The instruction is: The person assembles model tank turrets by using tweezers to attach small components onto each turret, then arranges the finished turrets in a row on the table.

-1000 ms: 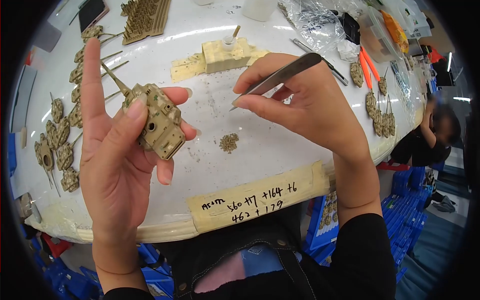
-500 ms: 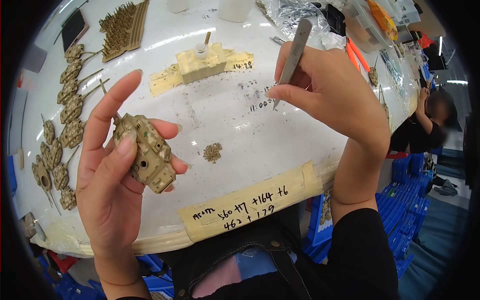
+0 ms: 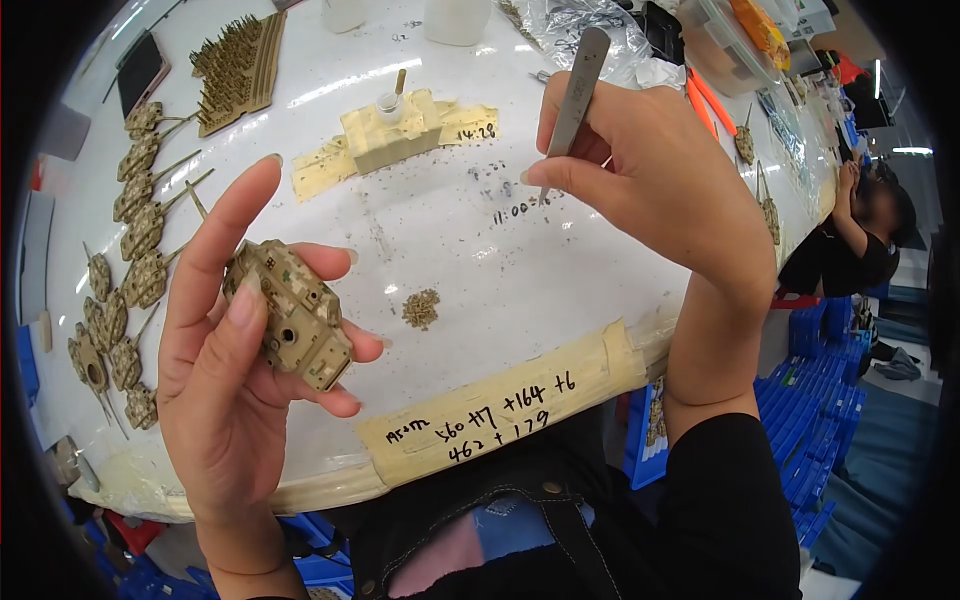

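A tan camouflaged model tank turret is gripped between the thumb and fingers of my left hand, its round hole facing up and the index finger stretched beside the barrel. My right hand pinches metal tweezers, tips pointing down over the table near handwritten numbers. Whether anything sits between the tips is too small to tell. A little pile of tiny tan parts lies on the white table between my hands. Beyond it stands a tape-covered block bearing a small clear cup with a stick in it.
Several similar turrets lie in rows at the left. Behind them are a rack of small brown parts and a phone. Orange-handled tool and plastic bag lie at the back right. Another person sits at far right.
The turret has tipped slightly and sits a little lower in my left hand. The tweezers have risen slightly, still in my right hand. The view has shifted a little.
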A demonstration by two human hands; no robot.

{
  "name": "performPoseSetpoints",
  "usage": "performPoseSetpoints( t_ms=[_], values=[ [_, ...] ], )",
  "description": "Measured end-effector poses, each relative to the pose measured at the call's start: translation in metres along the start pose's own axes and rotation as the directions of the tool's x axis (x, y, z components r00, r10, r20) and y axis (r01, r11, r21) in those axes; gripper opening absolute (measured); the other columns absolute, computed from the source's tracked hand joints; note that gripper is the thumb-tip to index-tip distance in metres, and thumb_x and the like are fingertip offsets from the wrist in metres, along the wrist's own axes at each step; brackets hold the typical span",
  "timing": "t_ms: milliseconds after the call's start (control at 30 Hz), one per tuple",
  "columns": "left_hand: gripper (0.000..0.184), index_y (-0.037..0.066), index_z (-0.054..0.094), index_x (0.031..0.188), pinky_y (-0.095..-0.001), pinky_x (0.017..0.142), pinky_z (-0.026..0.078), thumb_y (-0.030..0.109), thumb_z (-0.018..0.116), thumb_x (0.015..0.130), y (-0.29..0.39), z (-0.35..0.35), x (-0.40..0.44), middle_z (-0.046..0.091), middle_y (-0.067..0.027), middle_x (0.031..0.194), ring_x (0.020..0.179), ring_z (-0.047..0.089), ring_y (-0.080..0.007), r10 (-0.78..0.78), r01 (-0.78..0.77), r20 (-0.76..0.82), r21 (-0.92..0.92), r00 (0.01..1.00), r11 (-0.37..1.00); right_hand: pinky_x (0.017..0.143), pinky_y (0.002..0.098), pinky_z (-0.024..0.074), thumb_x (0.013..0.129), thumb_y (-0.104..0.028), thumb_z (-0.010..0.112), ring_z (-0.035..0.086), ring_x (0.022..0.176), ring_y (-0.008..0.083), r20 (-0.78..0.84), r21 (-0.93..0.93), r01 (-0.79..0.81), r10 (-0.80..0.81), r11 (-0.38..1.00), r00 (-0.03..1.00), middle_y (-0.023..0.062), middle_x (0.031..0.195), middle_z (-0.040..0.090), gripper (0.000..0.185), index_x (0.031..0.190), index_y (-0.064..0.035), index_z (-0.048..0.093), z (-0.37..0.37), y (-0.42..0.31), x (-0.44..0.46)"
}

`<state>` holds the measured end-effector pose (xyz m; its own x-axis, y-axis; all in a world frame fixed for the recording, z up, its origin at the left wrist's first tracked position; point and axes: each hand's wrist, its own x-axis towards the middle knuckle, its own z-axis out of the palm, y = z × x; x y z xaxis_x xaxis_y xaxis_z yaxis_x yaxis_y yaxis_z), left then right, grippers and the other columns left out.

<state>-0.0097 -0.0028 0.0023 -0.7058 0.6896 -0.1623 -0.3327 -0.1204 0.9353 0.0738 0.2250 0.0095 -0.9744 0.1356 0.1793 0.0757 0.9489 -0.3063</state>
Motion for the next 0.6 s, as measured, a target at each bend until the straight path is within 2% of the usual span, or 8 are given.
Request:
performPoseSetpoints(
  t_ms=[367,500,533,600],
  values=[
    [0.046,-0.003,0.025,0.129,-0.0179,0.040,0.051,0.012,0.036,0.087,0.001,0.003,-0.003,0.052,-0.0227,0.100,0.066,0.062,-0.0217,-0.051,0.052,-0.019,0.061,0.999,0.997,0.041,0.0239,0.0275,0.066,-0.006,0.066,0.036,0.041,0.0130,0.011,0.027,-0.010,0.010,1.000,1.000,0.0017,0.049,0.047,0.014,0.069,-0.0050,0.053,0.003,-0.003,0.002],
    [0.044,-0.004,0.031,0.126,-0.0181,0.041,0.051,0.012,0.039,0.086,0.003,0.004,-0.004,0.052,-0.0223,0.101,0.067,0.062,-0.0231,-0.091,0.092,-0.019,0.043,0.996,0.995,0.043,0.0216,0.0301,0.067,-0.004,0.066,0.039,0.042,0.0120,0.075,0.011,-0.001,0.000,1.000,0.997,0.0017,0.052,0.049,0.012,0.069,-0.0040,0.053,-0.002,-0.006,0.003],
    [0.039,-0.004,0.036,0.120,-0.0186,0.042,0.051,0.012,0.040,0.085,0.003,0.005,-0.004,0.052,-0.0218,0.101,0.068,0.062,-0.0236,-0.117,0.118,-0.019,0.025,0.993,0.993,0.043,0.0216,0.0301,0.067,-0.004,0.066,0.039,0.042,0.0120,0.070,0.012,0.011,-0.012,1.000,0.997,0.0017,0.052,0.049,0.012,0.069,-0.0040,0.053,-0.004,-0.008,0.003],
    [0.034,-0.004,0.041,0.115,-0.0190,0.043,0.051,0.012,0.041,0.085,0.005,0.005,-0.005,0.052,-0.0213,0.102,0.069,0.061,-0.0242,-0.103,0.104,-0.048,0.017,0.994,0.994,0.045,0.0207,0.0327,0.068,-0.003,0.065,0.041,0.043,0.0118,0.016,0.253,-0.002,-0.003,0.967,1.000,0.0022,0.054,0.051,0.011,0.068,-0.0035,0.054,-0.010,-0.010,0.002]
  ],
)
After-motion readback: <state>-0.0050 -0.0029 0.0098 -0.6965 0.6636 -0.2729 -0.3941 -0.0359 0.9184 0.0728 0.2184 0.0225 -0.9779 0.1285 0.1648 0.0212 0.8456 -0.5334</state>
